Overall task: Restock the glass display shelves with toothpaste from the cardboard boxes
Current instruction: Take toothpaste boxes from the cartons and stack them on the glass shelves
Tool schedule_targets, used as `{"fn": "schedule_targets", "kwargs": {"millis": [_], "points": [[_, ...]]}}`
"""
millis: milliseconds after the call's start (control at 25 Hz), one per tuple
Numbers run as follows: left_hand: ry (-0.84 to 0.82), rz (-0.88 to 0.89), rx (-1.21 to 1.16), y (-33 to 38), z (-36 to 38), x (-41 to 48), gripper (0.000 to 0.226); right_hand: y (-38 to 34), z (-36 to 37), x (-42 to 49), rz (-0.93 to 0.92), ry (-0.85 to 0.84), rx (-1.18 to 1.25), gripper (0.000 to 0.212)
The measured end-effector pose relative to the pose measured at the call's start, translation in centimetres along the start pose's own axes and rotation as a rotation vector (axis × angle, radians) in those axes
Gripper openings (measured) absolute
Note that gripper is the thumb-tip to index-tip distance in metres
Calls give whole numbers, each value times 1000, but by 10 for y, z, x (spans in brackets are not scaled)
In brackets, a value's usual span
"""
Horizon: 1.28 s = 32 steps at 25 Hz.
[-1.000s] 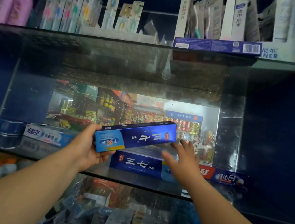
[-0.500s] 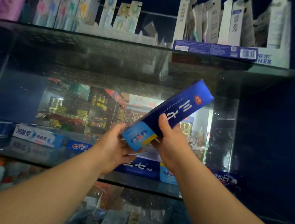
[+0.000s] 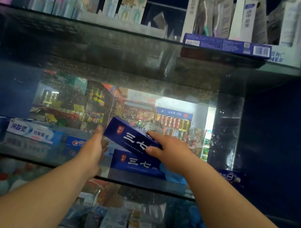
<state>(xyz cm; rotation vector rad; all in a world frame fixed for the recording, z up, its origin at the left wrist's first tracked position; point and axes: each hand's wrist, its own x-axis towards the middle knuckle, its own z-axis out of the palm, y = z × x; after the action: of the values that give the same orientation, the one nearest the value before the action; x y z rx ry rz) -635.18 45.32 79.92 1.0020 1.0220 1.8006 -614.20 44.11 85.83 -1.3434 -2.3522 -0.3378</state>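
toothpaste box (image 3: 132,140) lowered, left hand (image 3: 93,146) perhaps off

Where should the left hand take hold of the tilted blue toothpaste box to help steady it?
Grip the toothpaste box at its free upper-left end, coming from the left. The right hand grips its lower-right part, and the long, narrow box tilts up toward the open left hand beside that end.

The held toothpaste box (image 3: 132,140) is dark blue with white characters and a red emblem.
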Motion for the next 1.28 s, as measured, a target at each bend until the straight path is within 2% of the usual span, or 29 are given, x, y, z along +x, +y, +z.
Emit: {"fn": "schedule_targets", "kwargs": {"millis": [80, 200, 280, 360, 440, 520, 600, 680, 920, 1280], "points": [[-25, 34, -24, 0, -4, 0, 56, 8, 12, -1, 13, -20, -128, 58], [-133, 13, 155, -5, -5, 1, 78, 17, 27, -6, -34, -45, -359, 57], [-217, -39, 341, -5, 0, -1, 95, 19, 36, -9, -61, 13, -403, 57], [-263, -13, 509, -6, 3, -2, 97, 20, 42, -11, -26, 145, -370, 60], [-262, -22, 509, -7, 1, 3, 88, 24, 46, -16, 152, 325, -137, 64], [-310, -62, 416, -6, 0, 5, 84, 32, 49, -21, 405, 444, 385, 67], [-345, -85, 427, -6, 2, 7, 94, 43, 56, -21, 573, 392, 900, 74], [-316, -73, 467, -6, 2, 11, 98, 50, 60, -21, 630, 319, 1111, 82], [-304, -90, 449, -6, 5, 10, 91, 61, 61, -14, 630, 264, 1204, 89], [-323, -65, 541, -5, 5, 9, 87, 62, 64, -12, 647, 296, 1198, 81]]}}
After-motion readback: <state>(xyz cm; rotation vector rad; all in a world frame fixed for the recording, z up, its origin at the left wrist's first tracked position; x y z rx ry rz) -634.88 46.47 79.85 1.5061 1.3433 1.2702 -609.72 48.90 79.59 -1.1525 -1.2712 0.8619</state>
